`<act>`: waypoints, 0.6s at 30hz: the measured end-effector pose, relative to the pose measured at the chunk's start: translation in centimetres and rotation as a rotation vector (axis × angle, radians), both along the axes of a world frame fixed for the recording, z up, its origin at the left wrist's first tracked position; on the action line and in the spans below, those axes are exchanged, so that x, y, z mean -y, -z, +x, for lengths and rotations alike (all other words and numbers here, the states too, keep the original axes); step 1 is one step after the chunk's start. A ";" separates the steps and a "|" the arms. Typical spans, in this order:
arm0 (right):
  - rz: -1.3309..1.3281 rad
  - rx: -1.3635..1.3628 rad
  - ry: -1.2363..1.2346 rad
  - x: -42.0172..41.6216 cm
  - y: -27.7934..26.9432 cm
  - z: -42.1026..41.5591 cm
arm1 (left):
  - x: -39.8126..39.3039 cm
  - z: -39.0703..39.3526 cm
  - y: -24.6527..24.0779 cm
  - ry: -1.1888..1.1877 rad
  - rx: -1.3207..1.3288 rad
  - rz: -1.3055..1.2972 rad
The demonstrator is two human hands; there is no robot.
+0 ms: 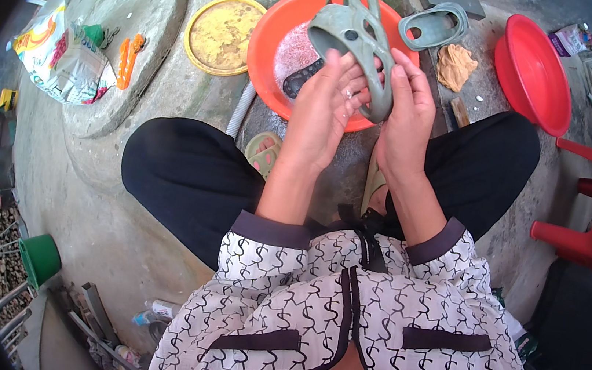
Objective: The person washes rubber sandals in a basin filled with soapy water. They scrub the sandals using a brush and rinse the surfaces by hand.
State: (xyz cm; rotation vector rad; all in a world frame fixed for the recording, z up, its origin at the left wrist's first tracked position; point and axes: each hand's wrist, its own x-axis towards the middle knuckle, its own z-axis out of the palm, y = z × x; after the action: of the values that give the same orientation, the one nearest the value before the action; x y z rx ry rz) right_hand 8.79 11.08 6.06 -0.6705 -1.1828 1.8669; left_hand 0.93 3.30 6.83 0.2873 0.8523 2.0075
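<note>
A grey-green plastic clog (350,34) is held up over an orange basin (271,26). Around its near end, my right hand (409,107) is closed, with the fingers at its right edge. On the other side my left hand (324,100) has its palm turned up and its fingers spread against or just under the clog; how firmly it touches cannot be told. In the basin lie sudsy water (295,46) and a dark shoe or sole (300,79), partly hidden by my left hand. A matching grey-green clog (437,29) rests on the ground to the basin's right.
A yellow round lid (220,34) lies left of the basin, near a grey corrugated hose (241,109). To the right are a crumpled tan cloth (455,67), a red basin (536,76) and a red plastic stool (580,236). A printed plastic bag (67,62) sits far left.
</note>
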 end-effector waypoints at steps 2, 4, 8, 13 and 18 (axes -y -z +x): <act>0.011 -0.023 0.046 -0.5 0.3 -0.1 | 0.0 0.0 0.3 -0.030 0.132 0.037; 0.076 0.016 0.080 -0.6 0.7 0.0 | 0.2 -0.3 1.1 -0.027 0.256 0.143; 0.256 0.124 0.109 -0.5 1.5 0.7 | 0.0 0.0 1.0 -0.092 0.225 0.127; 0.250 0.038 0.116 -0.3 1.8 0.5 | 0.1 -0.2 1.0 -0.098 0.183 0.102; 0.287 0.027 0.130 -0.5 2.3 0.4 | 0.1 -0.1 0.8 -0.096 0.170 0.140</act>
State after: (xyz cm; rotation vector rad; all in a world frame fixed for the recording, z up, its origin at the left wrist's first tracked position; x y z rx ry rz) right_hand 9.23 11.53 3.76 -0.5975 -1.3585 1.5462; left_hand 0.80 3.24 6.07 0.1533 0.6309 2.1505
